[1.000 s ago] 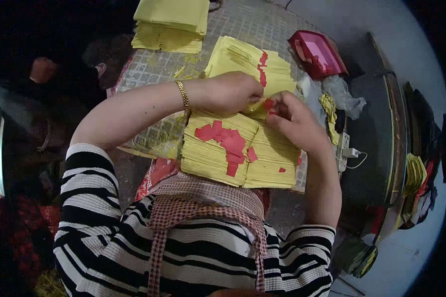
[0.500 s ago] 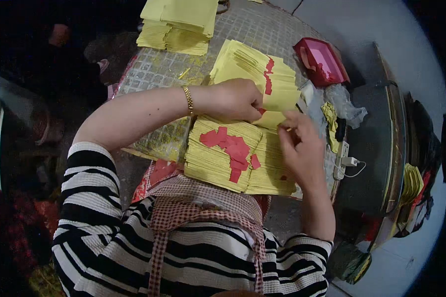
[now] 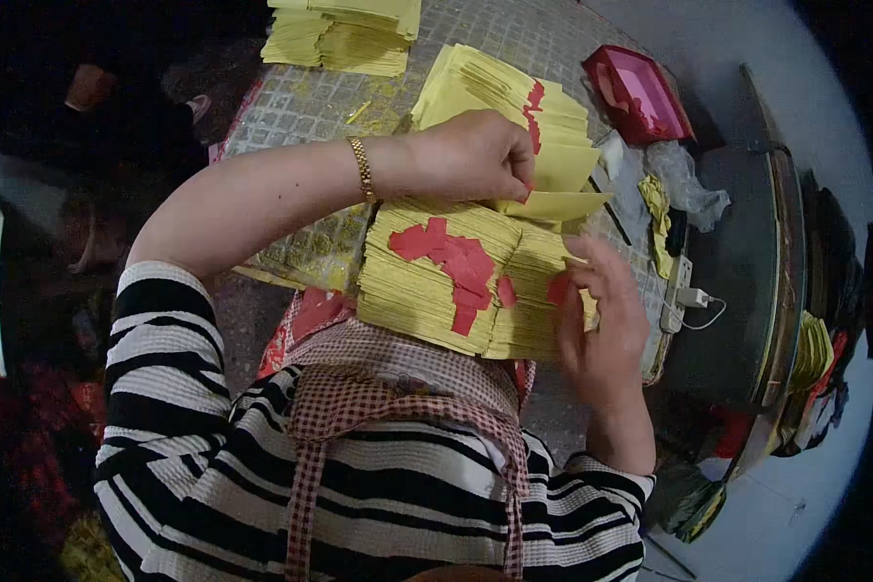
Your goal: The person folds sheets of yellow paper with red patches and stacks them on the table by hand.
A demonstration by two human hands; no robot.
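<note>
My left hand (image 3: 480, 160), with a gold bracelet at its wrist, reaches across the folded yellow paper. Its thumb and fingers pinch a small red paper slip (image 3: 524, 194) beside a raised yellow flap (image 3: 558, 206). Slightly blurred, my right hand (image 3: 611, 330) is over the right side of the near yellow stack (image 3: 412, 296). Another red slip (image 3: 559, 288) shows at its curled thumb and fingertips. Several loose red slips (image 3: 466, 267) lie on the near stack. Farther back, a fanned yellow stack (image 3: 470, 82) has red pieces (image 3: 533, 116) along its right part.
Another yellow paper stack (image 3: 344, 44) stands at the far left of the patterned table (image 3: 301, 121). To the right are a red box (image 3: 640, 92), a clear plastic bag (image 3: 684, 184), crumpled yellow paper (image 3: 657, 223) and a power strip (image 3: 676, 291) with a white plug.
My right hand has moved down and away from the yellow flap, to a red slip on the near stack's right. My left hand has lifted slightly, still pinching red paper. The view has shifted a little.
</note>
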